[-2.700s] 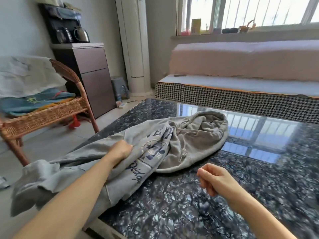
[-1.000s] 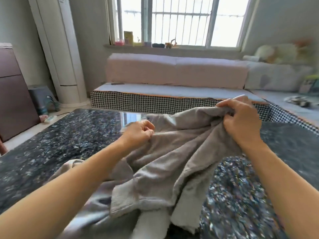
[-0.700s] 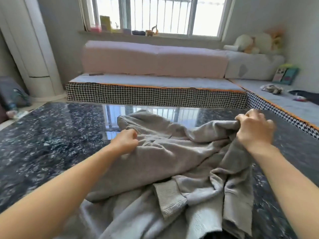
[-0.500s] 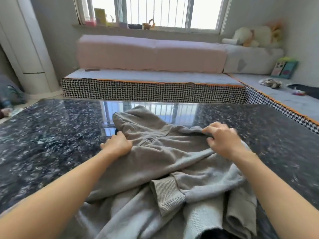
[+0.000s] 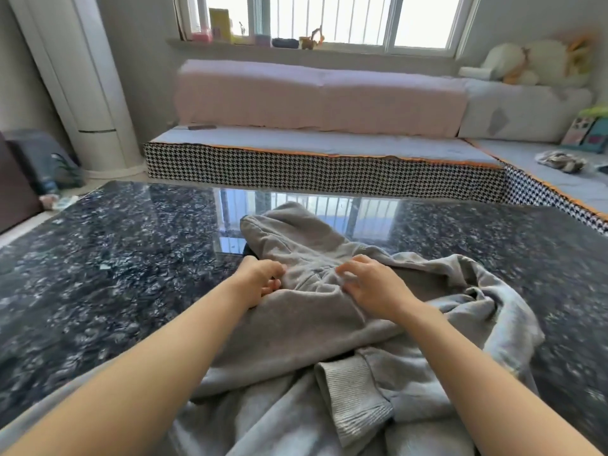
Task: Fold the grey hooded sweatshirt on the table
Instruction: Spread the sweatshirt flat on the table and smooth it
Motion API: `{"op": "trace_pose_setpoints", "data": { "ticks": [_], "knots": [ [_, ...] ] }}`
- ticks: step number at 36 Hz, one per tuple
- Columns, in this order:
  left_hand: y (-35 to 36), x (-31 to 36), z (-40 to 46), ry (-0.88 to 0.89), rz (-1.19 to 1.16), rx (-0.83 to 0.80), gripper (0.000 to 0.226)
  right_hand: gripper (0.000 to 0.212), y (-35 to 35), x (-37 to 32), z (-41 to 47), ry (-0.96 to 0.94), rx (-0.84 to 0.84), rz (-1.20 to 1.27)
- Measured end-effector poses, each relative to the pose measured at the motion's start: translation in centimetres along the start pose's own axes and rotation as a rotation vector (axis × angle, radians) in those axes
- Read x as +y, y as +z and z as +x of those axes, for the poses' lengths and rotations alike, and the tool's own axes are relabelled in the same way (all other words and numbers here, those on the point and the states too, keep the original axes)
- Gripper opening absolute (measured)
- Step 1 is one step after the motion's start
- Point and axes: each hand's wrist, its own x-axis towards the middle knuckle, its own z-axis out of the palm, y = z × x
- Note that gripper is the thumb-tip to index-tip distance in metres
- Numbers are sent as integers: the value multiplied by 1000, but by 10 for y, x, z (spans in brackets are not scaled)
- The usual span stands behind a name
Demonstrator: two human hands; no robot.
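Note:
The grey hooded sweatshirt [image 5: 306,327] lies crumpled on the dark speckled table [image 5: 115,258], its hood pointing away from me toward the far edge. A ribbed cuff [image 5: 353,394] is bunched near the front. My left hand [image 5: 260,279] rests on the cloth just below the hood, fingers curled loosely. My right hand [image 5: 371,286] lies beside it on the neck area, fingers spread and pinching at the fabric. Whether either hand truly grips the cloth is unclear.
Beyond the table runs a low platform with a houndstooth edge [image 5: 322,174] and pink cushions [image 5: 316,97]. A white standing air conditioner [image 5: 75,83] is at the left. Plush toys [image 5: 533,62] sit at the far right.
Both hands let the lifted sweatshirt down onto the table. My right hand has slid left toward my left hand, near the base of the hood.

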Motion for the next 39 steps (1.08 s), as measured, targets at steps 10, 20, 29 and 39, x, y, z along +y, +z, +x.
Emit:
{"op": "trace_pose_setpoints", "data": {
  "ticks": [10, 20, 29, 39],
  "knots": [
    [60, 41, -17, 836, 552, -104, 52, 94, -14, -14, 18, 135, 108, 503],
    [17, 1, -22, 928, 925, 165, 41, 19, -21, 3, 28, 144, 481, 704],
    [-64, 44, -18, 445, 1043, 85, 13, 16, -71, -6, 41, 72, 791, 684],
    [-75, 121, -19, 936, 1200, 818, 31, 100, -92, -29, 86, -52, 409, 655]
  ]
}}
